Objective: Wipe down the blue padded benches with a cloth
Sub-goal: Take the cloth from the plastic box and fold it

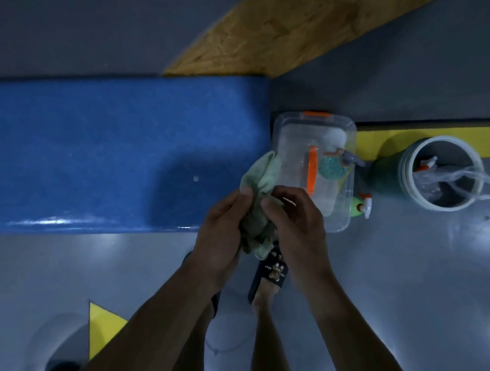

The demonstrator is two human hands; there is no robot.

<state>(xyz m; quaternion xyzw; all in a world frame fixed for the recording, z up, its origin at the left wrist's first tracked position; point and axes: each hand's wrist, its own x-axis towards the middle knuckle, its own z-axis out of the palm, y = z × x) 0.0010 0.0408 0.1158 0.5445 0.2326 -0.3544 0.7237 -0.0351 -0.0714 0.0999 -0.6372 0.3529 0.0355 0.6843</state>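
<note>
Fingers (244,198) of both hands around cloth (263,175)

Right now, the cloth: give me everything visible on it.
The cloth is pale green, soft and crumpled, looking like microfibre or towelling. Both hands hold it in the air: the left hand grips its left side, the right hand pinches it from the right. One end fans out above the fingers, overlapping the view of the clear plastic box; the other hangs bunched below the palms. It sits past the blue bench end and does not touch it. Wetness cannot be told.
</note>
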